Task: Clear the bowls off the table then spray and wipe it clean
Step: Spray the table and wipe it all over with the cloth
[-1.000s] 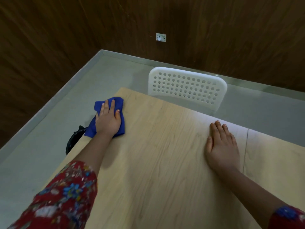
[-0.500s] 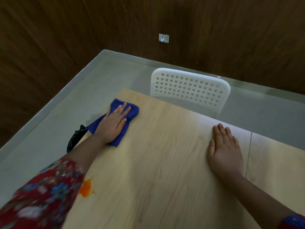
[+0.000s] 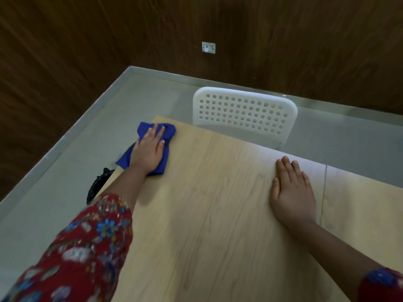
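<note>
Red left sleeve (image 3: 82,247), blue and white flower print, matching right sleeve (image 3: 383,284)

Single view, head-worn and wide-angle. The camera looks forward and steeply down over the wooden table (image 3: 218,225) from the person's side, at close range. The tabletop fills the lower frame. Both forearms enter from the bottom edge. The left hand (image 3: 148,155) lies toward the table's far left corner and the right hand (image 3: 293,197) lies right of centre. Beyond the far edge the view takes in a white chair (image 3: 244,114), grey floor (image 3: 65,182) and dark panelled wall (image 3: 294,40) (two walls meet in a corner at upper left).
</note>
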